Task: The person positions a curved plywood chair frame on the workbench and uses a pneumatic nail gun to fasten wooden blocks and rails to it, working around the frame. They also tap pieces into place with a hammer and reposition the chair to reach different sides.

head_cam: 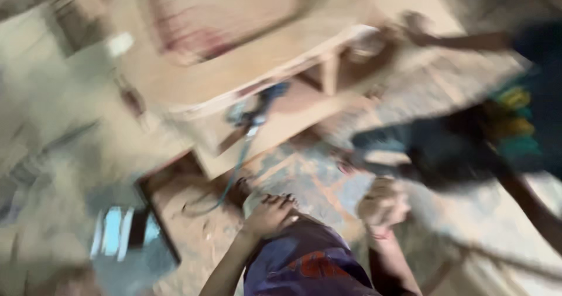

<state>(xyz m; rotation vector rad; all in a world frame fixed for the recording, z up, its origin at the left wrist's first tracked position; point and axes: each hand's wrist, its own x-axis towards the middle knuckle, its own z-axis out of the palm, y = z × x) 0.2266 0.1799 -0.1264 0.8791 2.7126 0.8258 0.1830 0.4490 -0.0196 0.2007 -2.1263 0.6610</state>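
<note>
The whole view is smeared by motion. My left hand (270, 214) is low in the middle, fingers apart, just above my purple shorts (310, 267), with nothing clearly in it. My right hand (383, 205) hangs beside it to the right, pale with dust and curled like a fist; the blur hides whether it holds anything. Beyond both hands stands an unfinished wooden furniture piece (234, 67). A blue corded tool (257, 111) lies on its lower board, and its blue cord (234, 173) trails down toward my left hand.
Another person in dark clothes (456, 144) crouches at the right, with one arm (462, 39) reaching to the wood's far corner. The floor (193, 237) is covered in sawdust. A bluish flat object (120, 231) lies at the lower left.
</note>
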